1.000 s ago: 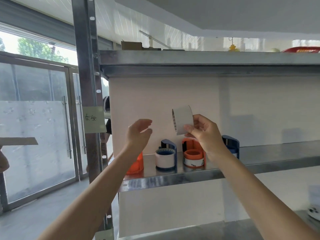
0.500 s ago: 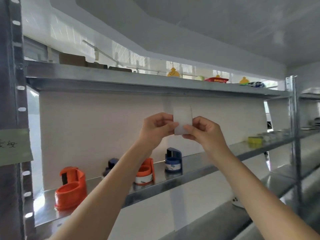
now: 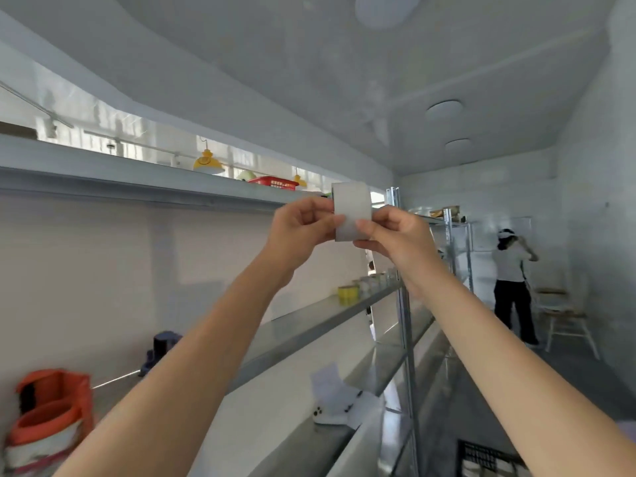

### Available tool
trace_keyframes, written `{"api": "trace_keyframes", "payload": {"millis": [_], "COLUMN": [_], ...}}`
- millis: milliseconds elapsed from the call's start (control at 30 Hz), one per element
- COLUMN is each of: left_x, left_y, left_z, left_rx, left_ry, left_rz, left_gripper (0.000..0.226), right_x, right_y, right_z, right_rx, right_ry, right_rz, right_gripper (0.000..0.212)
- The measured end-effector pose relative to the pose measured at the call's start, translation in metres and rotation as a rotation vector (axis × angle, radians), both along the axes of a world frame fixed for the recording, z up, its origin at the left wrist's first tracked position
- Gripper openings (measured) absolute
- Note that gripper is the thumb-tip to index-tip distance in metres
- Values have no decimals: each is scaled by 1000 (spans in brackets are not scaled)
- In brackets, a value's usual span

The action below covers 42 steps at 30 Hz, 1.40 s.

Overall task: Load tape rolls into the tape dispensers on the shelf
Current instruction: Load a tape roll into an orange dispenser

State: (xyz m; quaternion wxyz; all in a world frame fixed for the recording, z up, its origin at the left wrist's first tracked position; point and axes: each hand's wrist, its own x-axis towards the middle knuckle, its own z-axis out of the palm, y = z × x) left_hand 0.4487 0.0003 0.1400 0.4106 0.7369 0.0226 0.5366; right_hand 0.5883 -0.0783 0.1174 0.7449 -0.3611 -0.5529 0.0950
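I hold a pale grey tape roll (image 3: 351, 208) up at head height, edge-on to the camera. My left hand (image 3: 299, 232) pinches its left side and my right hand (image 3: 392, 235) pinches its lower right edge. An orange tape dispenser (image 3: 48, 414) with a roll in it stands at the lower left on the metal shelf (image 3: 309, 321). A dark blue dispenser (image 3: 161, 349) sits farther along, partly hidden behind my left forearm. Other dispensers are out of view.
Yellow and pale tape rolls (image 3: 361, 287) line the shelf farther right. A white device with papers (image 3: 337, 404) lies on the lower shelf. Upright steel posts (image 3: 402, 304) stand right of my arms. A person (image 3: 512, 280) stands near a chair (image 3: 568, 318) down the aisle.
My left hand came in and took hold of the roll beside the right hand. The view swung right and upward, so the dispensers slid to the lower left.
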Motion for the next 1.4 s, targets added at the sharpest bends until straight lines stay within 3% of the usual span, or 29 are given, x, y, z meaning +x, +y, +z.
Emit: {"api": "trace_keyframes", "payload": {"millis": [567,733,1400], "left_x": [173,209,387], "left_y": [21,44,225], "left_z": [-9,-19,-20], "left_rx": [-57,-82,-182], "left_ry": [3,28,40], "left_rz": [-166,-211,-269], "left_gripper": [11,9,11], "right_x": [162,197,364], "right_y": [1,21,193], "right_z": [-8,-17,-22], "right_rx": [-14,-34,-84], "right_ry": [-108,-90,-42], "right_rz": [-296,-324,-371], "right_gripper": [9,20,10]}}
